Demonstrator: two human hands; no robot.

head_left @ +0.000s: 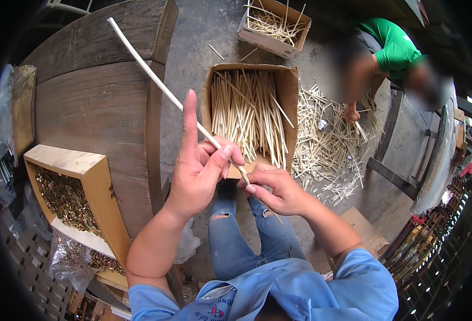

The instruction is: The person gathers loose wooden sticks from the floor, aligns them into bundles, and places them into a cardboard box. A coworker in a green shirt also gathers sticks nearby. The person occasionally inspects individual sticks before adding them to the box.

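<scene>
While both hands pinch 1 stick (161, 85), sticks fill the cardboard box (289, 96).

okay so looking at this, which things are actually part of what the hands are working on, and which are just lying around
In hand:
- long pale stick, gripped by left hand and right hand at its lower end
- open cardboard box of similar sticks just beyond the hands

Lying about:
- wooden tray of small brass-coloured parts
- sticks scattered on the floor
- second box of sticks
- wooden table
</scene>
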